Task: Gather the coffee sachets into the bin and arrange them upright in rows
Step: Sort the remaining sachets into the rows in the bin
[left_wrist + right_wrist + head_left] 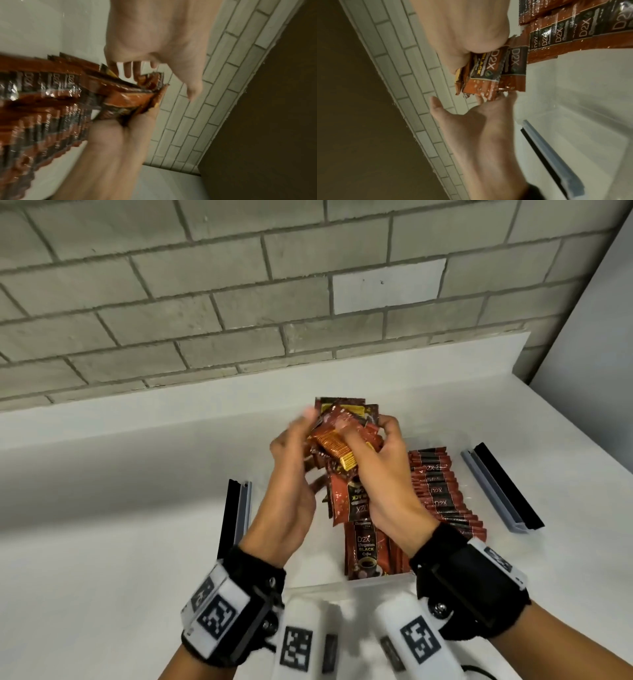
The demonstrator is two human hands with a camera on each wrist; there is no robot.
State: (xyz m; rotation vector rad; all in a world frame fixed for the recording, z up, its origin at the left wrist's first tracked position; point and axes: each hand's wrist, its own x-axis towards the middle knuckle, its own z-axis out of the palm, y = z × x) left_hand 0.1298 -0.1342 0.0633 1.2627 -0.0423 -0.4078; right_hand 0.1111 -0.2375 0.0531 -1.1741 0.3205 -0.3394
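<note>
Over white tabletop (102,508), my left hand (291,474) and right hand (383,474) clamp a crooked red-brown foil sachet bundle (342,440), upright sachet rows (442,494) below my right.

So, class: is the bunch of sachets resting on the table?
No, both hands hold the bunch of sachets raised above the bin's rows.

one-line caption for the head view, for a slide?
Both hands bunch loose coffee sachets above upright rows in the bin.
</note>
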